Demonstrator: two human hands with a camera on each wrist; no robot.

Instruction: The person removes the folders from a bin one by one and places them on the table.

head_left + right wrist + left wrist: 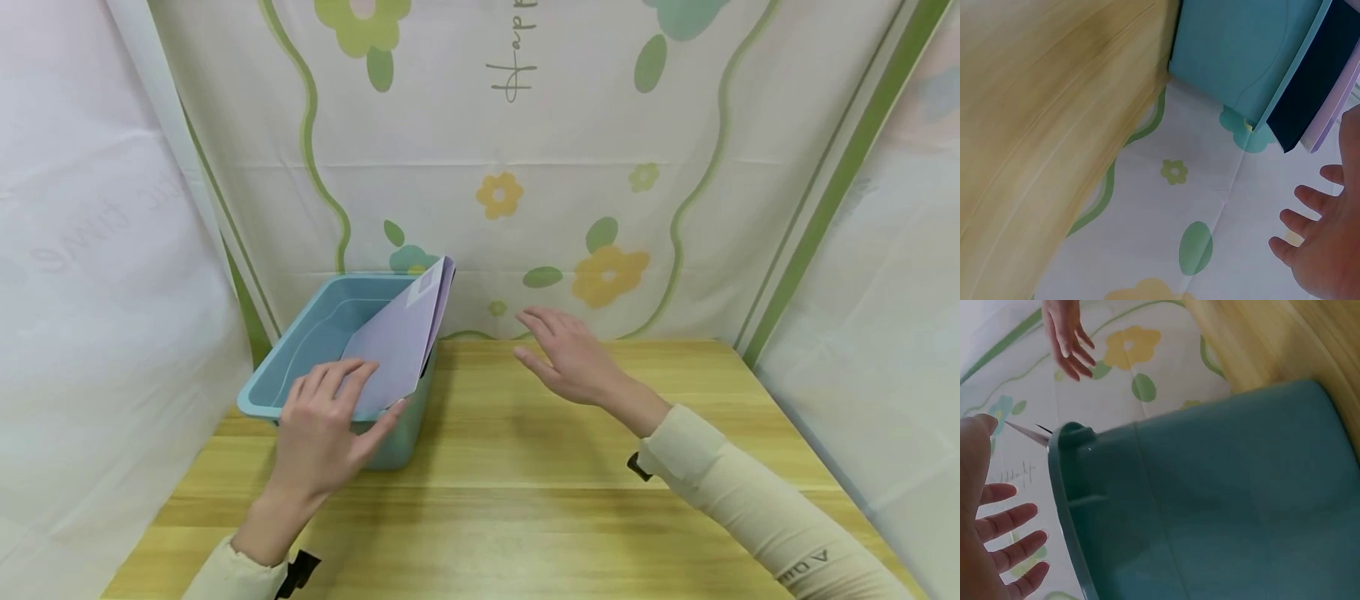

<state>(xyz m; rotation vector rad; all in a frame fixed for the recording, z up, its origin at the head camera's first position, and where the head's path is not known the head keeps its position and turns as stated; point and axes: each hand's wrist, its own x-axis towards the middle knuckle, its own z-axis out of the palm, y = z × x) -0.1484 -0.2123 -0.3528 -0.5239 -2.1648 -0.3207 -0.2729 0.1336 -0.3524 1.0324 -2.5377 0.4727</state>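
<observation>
A purple folder (393,342) leans at a slant in a blue bin (401,437), its left part down inside and its right side rising above the bin's right rim. Its far upper corner sticks up highest and bears a pale label (425,283). In the right wrist view a dark panel (1316,75) stands between the bin's wall and the folder's purple edge.

The left hand (318,433) is over the near side of the bin, at the near end of the folder. Its fingers are spread and gently bent, the thumb well away from them, and they grip nothing; whether a fingertip touches the folder I cannot tell. The right hand (566,354) is in the air to the right of the bin, apart from the folder, its fingers extended toward the left, the thumb parted from them, with nothing in its hold.

The bin stands on the far left of a wood-grain table (525,525). Both arms wear cream sleeves (757,492), the right one with dark lettering, and a black fitting (298,573) shows beneath the left wrist. Behind the table hangs a white cloth (562,133) with green wavy lines and flowers, among them an orange flower (611,277) at the right. More pale cloth (97,333) closes the left side.
</observation>
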